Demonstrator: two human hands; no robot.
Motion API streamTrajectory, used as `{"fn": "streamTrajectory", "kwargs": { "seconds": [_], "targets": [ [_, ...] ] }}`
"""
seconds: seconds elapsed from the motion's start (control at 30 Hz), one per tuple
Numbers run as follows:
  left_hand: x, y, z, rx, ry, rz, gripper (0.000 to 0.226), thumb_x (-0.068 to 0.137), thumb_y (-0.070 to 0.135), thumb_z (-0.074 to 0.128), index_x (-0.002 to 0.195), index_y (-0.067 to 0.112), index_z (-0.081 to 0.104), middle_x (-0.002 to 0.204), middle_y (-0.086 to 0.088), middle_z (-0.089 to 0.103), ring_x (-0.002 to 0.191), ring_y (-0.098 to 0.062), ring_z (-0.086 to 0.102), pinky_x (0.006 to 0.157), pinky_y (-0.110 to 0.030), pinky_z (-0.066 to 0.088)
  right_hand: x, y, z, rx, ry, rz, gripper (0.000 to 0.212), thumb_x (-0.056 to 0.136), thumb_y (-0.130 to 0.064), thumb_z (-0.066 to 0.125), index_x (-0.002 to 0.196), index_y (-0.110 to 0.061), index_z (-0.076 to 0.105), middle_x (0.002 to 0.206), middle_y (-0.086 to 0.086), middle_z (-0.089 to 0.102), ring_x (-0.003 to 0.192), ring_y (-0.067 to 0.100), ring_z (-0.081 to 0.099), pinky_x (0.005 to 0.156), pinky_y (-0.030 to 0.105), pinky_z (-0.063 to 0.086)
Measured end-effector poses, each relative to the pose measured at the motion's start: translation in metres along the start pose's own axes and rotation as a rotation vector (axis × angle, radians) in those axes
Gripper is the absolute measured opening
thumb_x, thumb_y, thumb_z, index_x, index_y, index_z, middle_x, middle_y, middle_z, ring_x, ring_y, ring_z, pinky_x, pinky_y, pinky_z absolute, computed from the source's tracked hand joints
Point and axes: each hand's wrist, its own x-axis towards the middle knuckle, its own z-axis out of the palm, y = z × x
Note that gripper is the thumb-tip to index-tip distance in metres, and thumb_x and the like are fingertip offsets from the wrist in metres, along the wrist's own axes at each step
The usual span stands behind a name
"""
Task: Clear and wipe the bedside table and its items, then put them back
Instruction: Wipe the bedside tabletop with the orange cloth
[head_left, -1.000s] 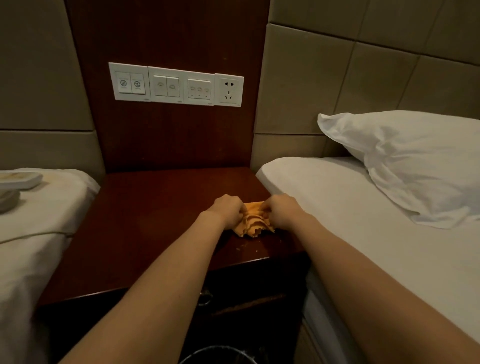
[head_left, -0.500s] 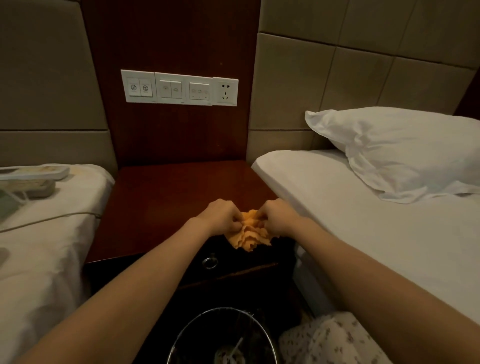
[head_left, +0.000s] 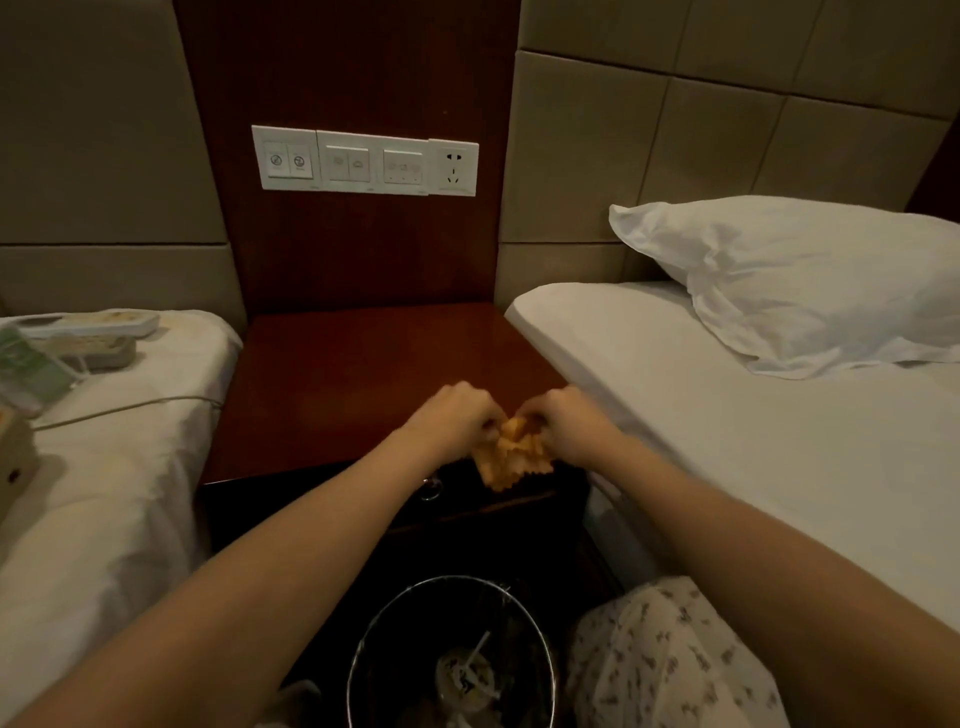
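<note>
The dark red-brown bedside table (head_left: 332, 395) stands between two beds, its top bare. A crumpled orange cloth (head_left: 511, 457) hangs just past the table's front edge, over its dark front. My left hand (head_left: 457, 421) and my right hand (head_left: 563, 423) both pinch the cloth's upper edge, close together. On the left bed lie a beige telephone (head_left: 88, 335) with its cord, a green card (head_left: 26, 371) and the corner of a box (head_left: 13, 467).
A black waste bin (head_left: 452, 654) with rubbish stands on the floor right below my hands. The right bed carries a white pillow (head_left: 810, 280). A white switch and socket panel (head_left: 363, 161) is on the wooden wall panel. My patterned clothing (head_left: 665, 660) shows at lower right.
My hands have drawn the orange cloth back off the table top to just past its front edge. The view has dropped, bringing the bin and the telephone into sight.
</note>
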Motion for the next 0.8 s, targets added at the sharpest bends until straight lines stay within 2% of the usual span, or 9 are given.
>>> {"fn": "streamTrajectory", "kwargs": {
  "seconds": [0.1,0.17,0.27,0.43,0.53,0.6,0.67,0.8],
  "targets": [
    [0.023,0.006,-0.018,-0.044,0.155,-0.054,0.026,0.094,0.015,0.047,0.108,0.017,0.069,0.103,-0.003,0.068,0.095,-0.021,0.062,0.074,-0.029,0.043,0.006,0.013,-0.01,0.069,0.25,0.09,0.036,0.085,-0.009,0.052,0.118,-0.019,0.065,0.113,0.009,0.068,0.105,0.028,0.06,0.087,0.034,0.045],
    [0.042,0.012,-0.022,-0.04,0.145,-0.087,0.028,0.093,0.013,0.045,0.107,0.016,0.069,0.104,-0.007,0.067,0.099,-0.026,0.061,0.072,-0.03,0.04,0.014,0.023,-0.012,0.05,0.291,0.145,0.033,0.091,-0.014,0.05,0.121,-0.02,0.063,0.115,0.009,0.067,0.106,0.028,0.059,0.09,0.033,0.044],
    [0.07,0.018,-0.015,0.062,0.043,-0.106,0.027,0.091,0.008,0.044,0.106,0.011,0.067,0.107,-0.013,0.064,0.103,-0.032,0.059,0.074,-0.034,0.042,0.029,0.038,-0.008,0.003,0.236,0.207,0.03,0.092,-0.017,0.049,0.119,-0.019,0.062,0.113,0.01,0.066,0.103,0.028,0.06,0.089,0.032,0.045],
    [0.099,0.008,0.02,0.092,-0.04,-0.164,0.025,0.093,0.007,0.042,0.11,0.004,0.06,0.111,-0.016,0.061,0.104,-0.033,0.058,0.076,-0.035,0.043,0.053,0.055,0.019,0.024,0.088,0.217,0.029,0.089,-0.013,0.051,0.116,-0.014,0.061,0.113,0.012,0.065,0.106,0.031,0.059,0.089,0.037,0.047],
    [0.105,0.001,0.032,0.071,0.02,-0.162,0.032,0.097,0.027,0.039,0.101,0.007,0.063,0.103,-0.013,0.064,0.094,-0.031,0.06,0.069,-0.035,0.04,0.061,0.062,0.02,0.071,0.104,0.259,0.035,0.088,-0.007,0.048,0.121,-0.014,0.06,0.12,0.015,0.063,0.111,0.033,0.056,0.091,0.035,0.044],
    [0.107,-0.005,0.031,-0.009,0.021,-0.178,0.039,0.095,0.04,0.042,0.105,0.013,0.068,0.101,-0.01,0.065,0.094,-0.03,0.06,0.07,-0.033,0.04,0.064,0.062,0.019,0.048,0.111,0.262,0.036,0.088,-0.007,0.049,0.121,-0.015,0.061,0.12,0.015,0.063,0.111,0.033,0.056,0.091,0.034,0.044],
    [0.104,-0.009,0.028,-0.071,0.016,-0.185,0.034,0.093,0.039,0.048,0.11,0.019,0.069,0.102,-0.007,0.066,0.097,-0.029,0.059,0.074,-0.033,0.042,0.063,0.06,0.021,0.021,0.138,0.265,0.034,0.087,-0.008,0.05,0.118,-0.014,0.062,0.117,0.014,0.064,0.109,0.033,0.057,0.09,0.035,0.045],
    [0.092,-0.005,0.025,-0.117,0.056,-0.169,0.025,0.09,0.032,0.054,0.098,0.019,0.074,0.088,-0.002,0.065,0.086,-0.022,0.059,0.068,-0.028,0.037,0.047,0.054,0.02,0.014,0.16,0.27,0.03,0.083,-0.009,0.053,0.11,-0.012,0.065,0.109,0.014,0.067,0.103,0.033,0.059,0.085,0.036,0.045]
  ]
}}
